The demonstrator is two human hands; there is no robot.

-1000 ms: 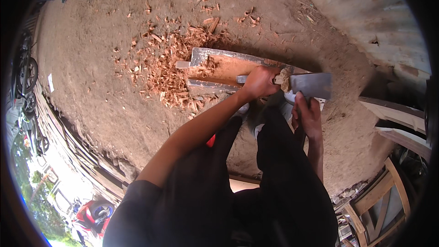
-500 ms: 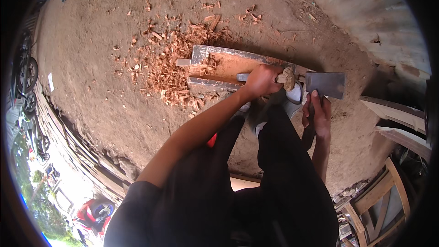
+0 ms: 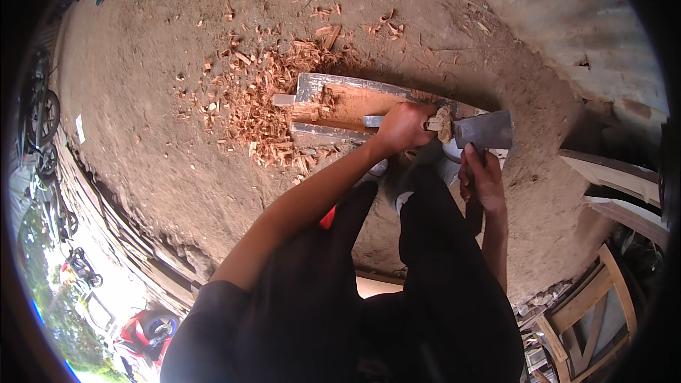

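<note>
A long wooden plank [image 3: 355, 103] with grey painted edges and a freshly cut reddish face lies on the dirt ground. My left hand [image 3: 403, 128] grips its near end. Just right of that hand is an axe [image 3: 484, 130] with a grey metal head and a pale wooden handle end showing through it. My right hand [image 3: 484, 181] is wrapped around the handle just below the head. The blade sits beside the plank's near end, close to my left hand. My dark trouser legs [image 3: 440, 255] fill the view below.
Reddish wood chips [image 3: 248, 110] are scattered over the ground left of the plank. A corrugated metal wall [image 3: 567, 21] curves along the upper right. Wooden frames [image 3: 603, 298] stand at the right. Parked motorbikes [image 3: 42, 128] sit at the far left.
The axe head shifted slightly right half a second ago and is back next to the plank end. My left hand and the plank have stayed put.
</note>
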